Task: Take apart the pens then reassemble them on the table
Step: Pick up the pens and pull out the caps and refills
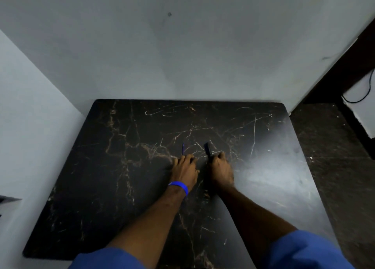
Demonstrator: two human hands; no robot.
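Both hands rest side by side near the middle of the black marble-patterned table point(121, 187). My left hand point(185, 170), with a blue wristband, pinches a thin blue pen part point(183, 148) that points away from me. My right hand point(220, 170) grips a dark pen body point(208, 150), which sticks out beyond the fingers, tilted slightly left. The lower ends of both parts are hidden inside the fingers. The two parts are apart from each other.
Grey walls point(182, 55) close the table in at the back and on the left. A dark marble surface point(334, 157) adjoins on the right, with a white box and black cable point(363, 98) at the far right. Blue sleeves point(304, 250) show at the bottom.
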